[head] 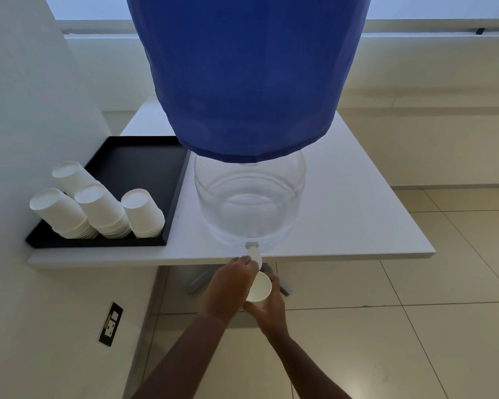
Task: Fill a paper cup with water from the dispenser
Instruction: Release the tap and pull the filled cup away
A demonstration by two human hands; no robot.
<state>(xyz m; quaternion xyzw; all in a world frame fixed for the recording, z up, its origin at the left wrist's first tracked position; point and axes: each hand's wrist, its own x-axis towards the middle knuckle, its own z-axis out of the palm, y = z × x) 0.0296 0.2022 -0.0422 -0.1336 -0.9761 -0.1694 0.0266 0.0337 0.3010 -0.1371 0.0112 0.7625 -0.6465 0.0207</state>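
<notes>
Cup held in right hand, grip closed round it, under tap; left hand pinches tap. Best keep rim centred below tap, level.

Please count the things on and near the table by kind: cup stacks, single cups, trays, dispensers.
Cup stacks: 4
Single cups: 1
Trays: 1
Dispensers: 1
Total: 7
</notes>
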